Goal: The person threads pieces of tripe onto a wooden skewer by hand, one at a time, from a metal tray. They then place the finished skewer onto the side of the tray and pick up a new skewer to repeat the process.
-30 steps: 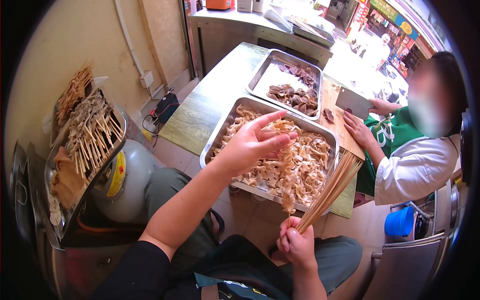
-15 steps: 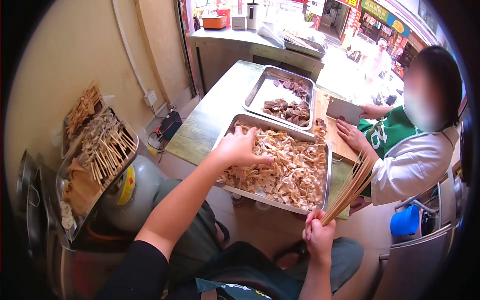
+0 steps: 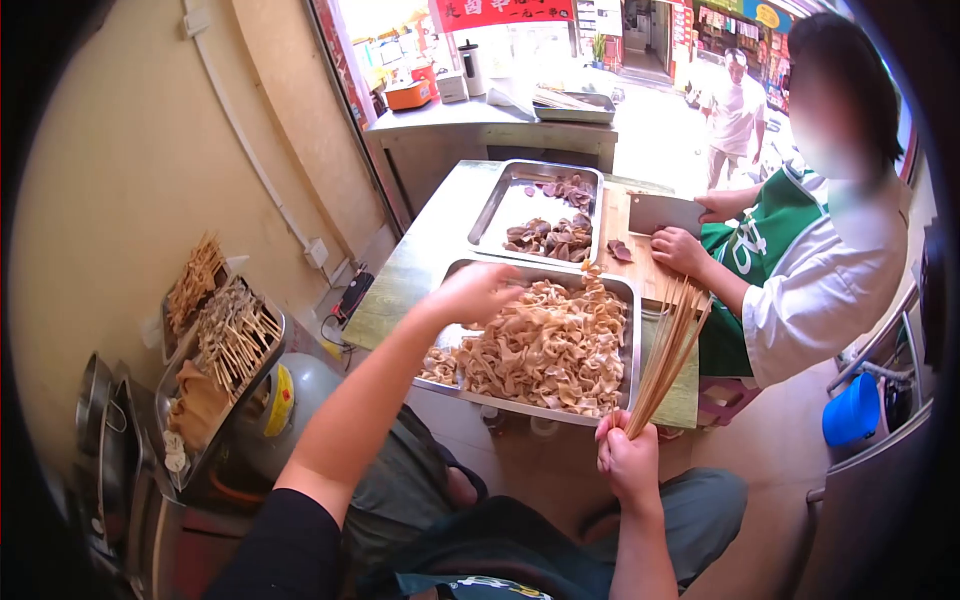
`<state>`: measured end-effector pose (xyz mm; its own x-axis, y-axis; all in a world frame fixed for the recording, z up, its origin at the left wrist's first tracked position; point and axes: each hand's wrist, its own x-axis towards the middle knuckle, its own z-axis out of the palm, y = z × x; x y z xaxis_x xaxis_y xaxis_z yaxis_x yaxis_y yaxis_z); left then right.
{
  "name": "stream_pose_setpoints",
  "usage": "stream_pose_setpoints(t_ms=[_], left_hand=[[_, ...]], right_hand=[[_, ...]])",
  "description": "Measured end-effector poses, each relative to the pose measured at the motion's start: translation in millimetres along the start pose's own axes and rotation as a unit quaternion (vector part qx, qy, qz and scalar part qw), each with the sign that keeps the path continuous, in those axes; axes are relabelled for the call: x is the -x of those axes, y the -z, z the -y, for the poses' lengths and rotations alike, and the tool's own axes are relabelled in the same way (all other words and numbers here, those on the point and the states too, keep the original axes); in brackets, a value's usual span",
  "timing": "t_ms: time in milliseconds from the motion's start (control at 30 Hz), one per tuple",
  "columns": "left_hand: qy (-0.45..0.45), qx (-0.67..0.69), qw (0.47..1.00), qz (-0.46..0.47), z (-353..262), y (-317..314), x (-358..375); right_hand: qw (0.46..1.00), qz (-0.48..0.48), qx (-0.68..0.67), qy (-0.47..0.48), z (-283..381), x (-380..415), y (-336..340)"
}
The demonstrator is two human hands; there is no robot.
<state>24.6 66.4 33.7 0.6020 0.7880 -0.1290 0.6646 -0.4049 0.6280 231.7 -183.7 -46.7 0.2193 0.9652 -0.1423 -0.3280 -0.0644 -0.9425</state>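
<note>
My left hand (image 3: 478, 293) is over the far left corner of a metal tray (image 3: 635, 345), its fingers pointing right and smeared by motion. Tan, curled slices of food (image 3: 540, 350) are heaped in that tray. Some slices stick up past its far rim. A bundle of thin wooden skewers (image 3: 665, 365) is gripped in my right hand (image 3: 630, 455), just off the tray's near right corner. The skewers fan upward to the right.
Behind it, a second tray (image 3: 487, 215) holds dark slices (image 3: 555, 238). Opposite right, a person in a green apron (image 3: 750, 250) holds a cleaver (image 3: 660, 214) on a cutting board (image 3: 617, 205). Loaded skewers (image 3: 235, 330) lie in a tray at left, beside a gas cylinder (image 3: 300, 400).
My left hand has come off the heap of slices toward the tray's far left corner. My right hand keeps its hold on the skewers. The camera view has tilted up.
</note>
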Motion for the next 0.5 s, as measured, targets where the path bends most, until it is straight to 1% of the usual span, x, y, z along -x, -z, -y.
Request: stream_pose_setpoints(t_ms=[33,67,100,133,167,200,233,267,333,400,433,500], left_hand=[[-0.008,-0.092,0.99,-0.103,47.4,-8.6,-18.2],[-0.007,-0.098,0.99,-0.1,49.0,-6.8,-21.7],[0.088,-0.144,0.985,-0.038,50.7,-3.6,-26.1],[0.183,-0.186,0.965,0.023,52.6,-2.3,-29.7],[0.184,-0.164,0.969,0.006,63.1,-11.2,-39.2],[0.184,-0.143,0.972,-0.01,53.3,-18.1,-42.1],[0.169,-0.005,0.985,0.023,44.5,-23.9,-44.4],[0.137,0.059,0.988,0.028,30.0,-34.0,-40.1],[0.088,0.027,0.989,0.115,-14.0,-33.2,-28.7],[0.042,0.064,0.987,0.141,-26.3,-18.4,-24.5],[-0.031,0.121,0.985,0.122,-12.0,-13.4,-23.7],[-0.029,0.042,0.997,0.054,2.8,2.7,-11.8]], right_hand=[[1.0,0.0,-0.004,0.001,-1.4,0.5,-0.4],[1.0,0.0,-0.005,0.001,-2.5,0.8,-1.1],[1.0,0.002,-0.011,0.0,-3.5,0.8,-1.5],[1.0,0.0,-0.01,0.001,-3.7,0.1,-1.6],[1.0,-0.001,-0.01,0.001,-4.1,-0.6,-1.9],[1.0,0.0,-0.013,0.002,-4.4,-1.5,-2.4],[1.0,-0.001,-0.021,0.002,-5.1,-1.9,-2.6],[1.0,-0.001,-0.029,0.001,-5.5,-2.0,-2.6],[0.999,-0.002,-0.037,-0.001,-4.2,-2.6,-3.2],[0.999,-0.002,-0.047,-0.005,-3.8,-3.1,-3.6],[0.999,-0.003,-0.046,-0.004,-3.9,-2.7,-3.1],[0.999,-0.007,-0.051,-0.006,-3.5,-0.7,-1.1]])
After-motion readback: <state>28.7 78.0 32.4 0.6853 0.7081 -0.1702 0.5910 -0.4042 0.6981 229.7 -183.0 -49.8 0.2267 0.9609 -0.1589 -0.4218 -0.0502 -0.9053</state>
